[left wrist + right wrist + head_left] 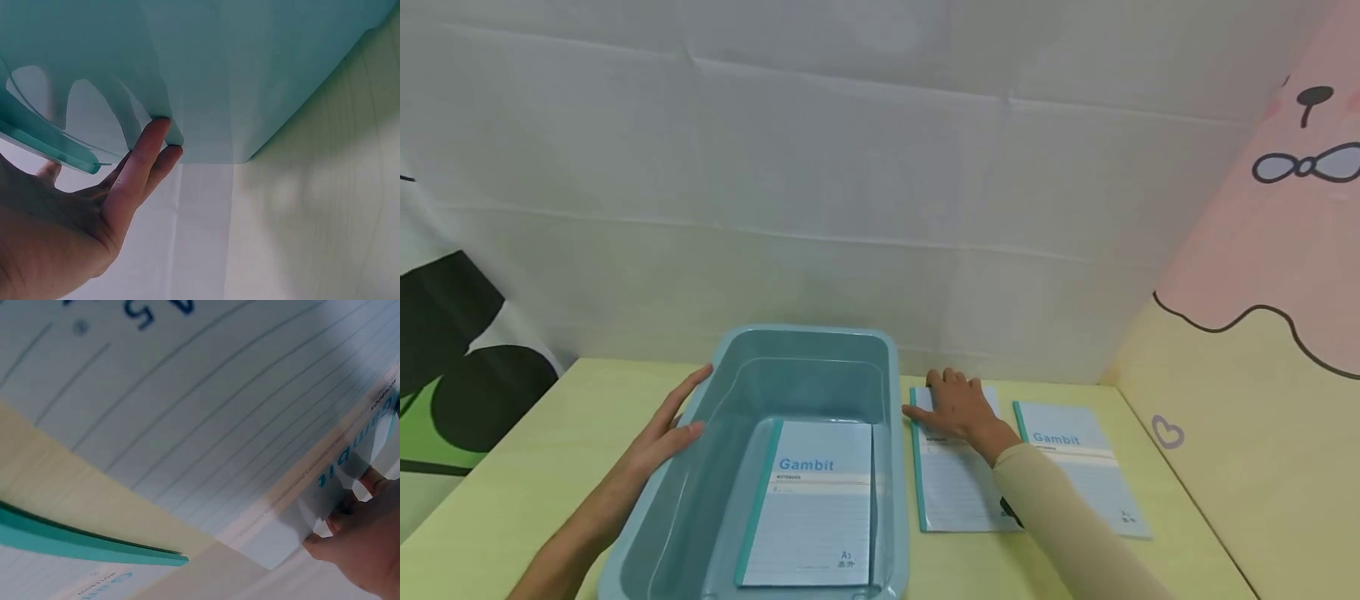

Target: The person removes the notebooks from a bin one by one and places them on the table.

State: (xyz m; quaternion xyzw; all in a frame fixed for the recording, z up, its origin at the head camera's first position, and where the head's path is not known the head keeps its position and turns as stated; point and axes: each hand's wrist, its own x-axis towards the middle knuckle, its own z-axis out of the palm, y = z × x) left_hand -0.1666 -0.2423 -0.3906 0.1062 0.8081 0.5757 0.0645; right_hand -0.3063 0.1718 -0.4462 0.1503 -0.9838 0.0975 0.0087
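In the head view my left hand (651, 450) touches the left rim of a blue-green plastic basin (895, 467). Seen from the left wrist, straight fingers (140, 159) rest against the basin's outer wall (206, 81). Inside the basin lies a Gambit notebook (812, 533) with a teal spine. To its right, my right hand (958, 408) grips the top end of another notebook (962, 492), thumb toward the spine side. The right wrist view shows that notebook (206, 412) with curled fingers at its edge; the fingertips are partly hidden.
A third Gambit notebook (1082, 467) lies to the right of the right forearm. The pale yellow table (497, 500) meets a white cloth backdrop (850, 167) behind the basin. A panel with pink and cream patterns (1240, 417) stands along the right side.
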